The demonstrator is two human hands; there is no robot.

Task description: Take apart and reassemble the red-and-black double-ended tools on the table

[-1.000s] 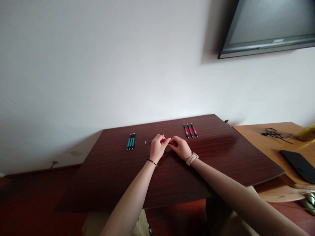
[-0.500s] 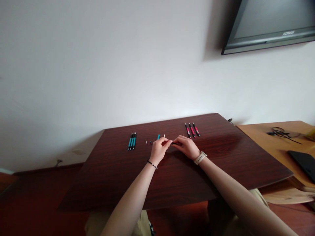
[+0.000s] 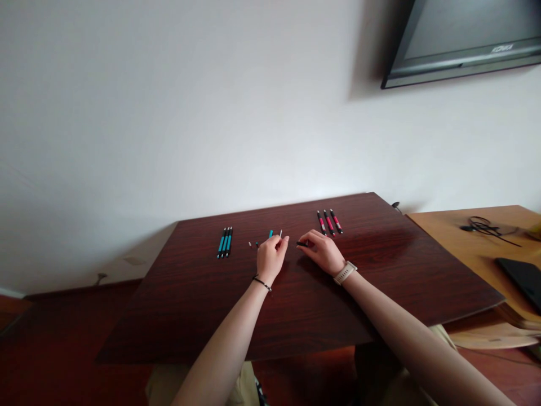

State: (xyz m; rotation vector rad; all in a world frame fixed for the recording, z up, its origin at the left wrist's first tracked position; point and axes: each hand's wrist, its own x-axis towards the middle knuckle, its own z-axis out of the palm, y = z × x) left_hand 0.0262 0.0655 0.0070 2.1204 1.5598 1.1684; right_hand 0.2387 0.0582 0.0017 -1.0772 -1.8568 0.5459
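Near the middle of the frame both hands rest on the dark wooden tabletop (image 3: 296, 304), a small gap between them; the left hand (image 3: 270, 258) sits just left of centre, its fingers curled and the fingertips pinched together on something too small to make out, so I cannot tell what it grasps; a thin black bracelet (image 3: 261, 282) circles its wrist; the right hand (image 3: 323, 252) lies just right of centre, fingers closed on a short dark pen part (image 3: 301, 243) whose end pokes out to the left toward the other hand; a pale watch (image 3: 345, 273) is on that wrist; just above the left hand, touching the table, lie a small teal piece (image 3: 271, 233) and a thin white piece (image 3: 280, 232), close beside each other; a little further left are two tiny loose bits (image 3: 253, 244), too small to identify; left of those, well apart from the hands, three teal pens (image 3: 225, 242) lie side by side; above and right of the right hand three pink pens (image 3: 329, 221) lie in a row; at the right edge of the frame a lighter wooden desk (image 3: 456, 237) carries a black cable (image 3: 482, 225) and a black flat device (image 3: 522, 276); a dark screen (image 3: 460, 39) hangs on the white wall in the upper right.
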